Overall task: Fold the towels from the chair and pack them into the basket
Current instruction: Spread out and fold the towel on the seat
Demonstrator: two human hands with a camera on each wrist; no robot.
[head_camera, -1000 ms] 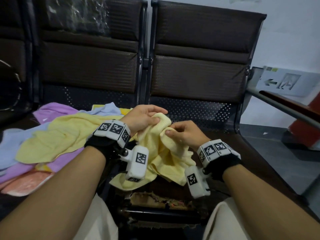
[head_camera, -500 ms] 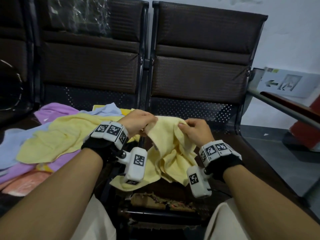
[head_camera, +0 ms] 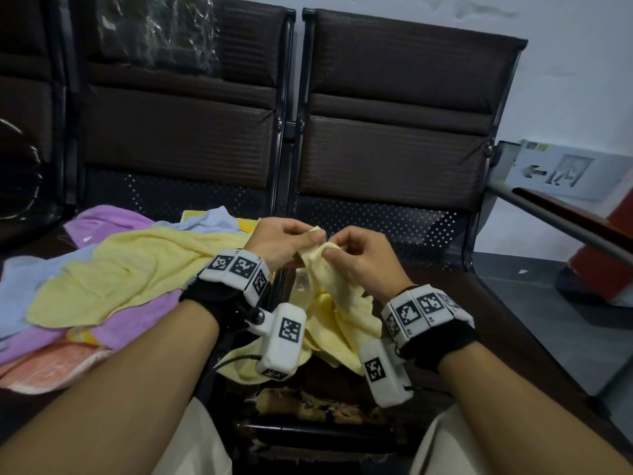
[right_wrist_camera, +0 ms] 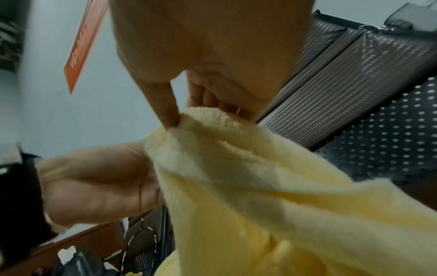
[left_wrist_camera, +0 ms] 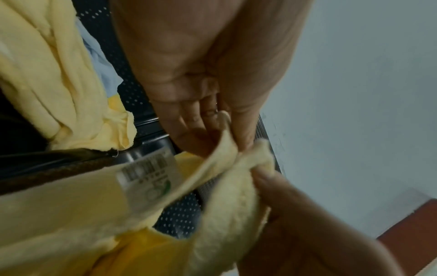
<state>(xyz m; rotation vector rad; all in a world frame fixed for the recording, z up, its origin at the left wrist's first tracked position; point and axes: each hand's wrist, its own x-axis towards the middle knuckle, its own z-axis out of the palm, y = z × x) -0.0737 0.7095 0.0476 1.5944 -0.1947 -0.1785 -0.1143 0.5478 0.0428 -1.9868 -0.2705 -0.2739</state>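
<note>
A pale yellow towel (head_camera: 337,317) hangs crumpled between both hands over the gap between two seats. My left hand (head_camera: 291,240) pinches its top edge (left_wrist_camera: 227,138) between thumb and fingers. My right hand (head_camera: 346,250) pinches the same edge close by, thumb and forefinger on the cloth (right_wrist_camera: 189,119). A white printed label (left_wrist_camera: 146,177) is sewn on the towel. On the left seat lies a heap of unfolded towels (head_camera: 113,279): yellow, purple, light blue and orange. No basket is in view.
Dark brown padded chairs (head_camera: 394,132) stand in a row with perforated metal backs. A metal armrest rail (head_camera: 565,228) runs at the right. The torn front edge of the seat (head_camera: 308,402) shows below the hanging towel, above my knees.
My hands have risen and drawn close together along the towel's top edge. The towel now hangs narrower from a tighter pinch, where earlier it was bunched wider between them.
</note>
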